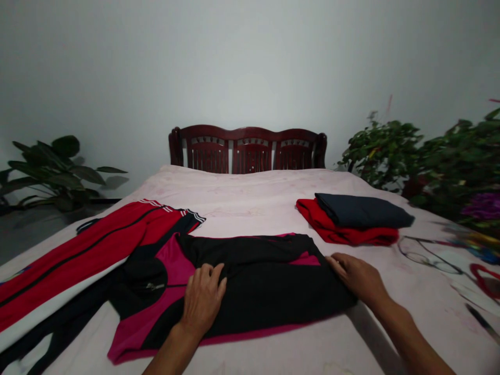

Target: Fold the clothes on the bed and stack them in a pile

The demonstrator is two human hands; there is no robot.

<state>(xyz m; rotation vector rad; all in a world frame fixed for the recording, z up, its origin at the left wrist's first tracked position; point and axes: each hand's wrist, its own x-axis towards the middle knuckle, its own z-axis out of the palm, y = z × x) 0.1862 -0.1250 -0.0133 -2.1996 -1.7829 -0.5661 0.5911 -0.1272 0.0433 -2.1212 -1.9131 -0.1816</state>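
A black jacket with magenta panels (273, 291) lies in front of me on the bed, its sleeves folded in along the body and its collar end with a zipper to the left. My left hand (204, 298) is on the jacket's chest, fingers bent and closed on the cloth. At the hem end on the right, my right hand (358, 278) pinches the edge of the jacket. Its thumb is partly hidden. A red, white and navy track jacket (113, 234) is spread out just left, partly under the black one.
A folded dark grey garment (363, 210) rests on a folded red one (347, 235) at the right. Glasses (429, 260) and other small items lie on the right side of the bedsheet (250, 200). Behind stands a wooden headboard (250, 151), with plants on both sides.
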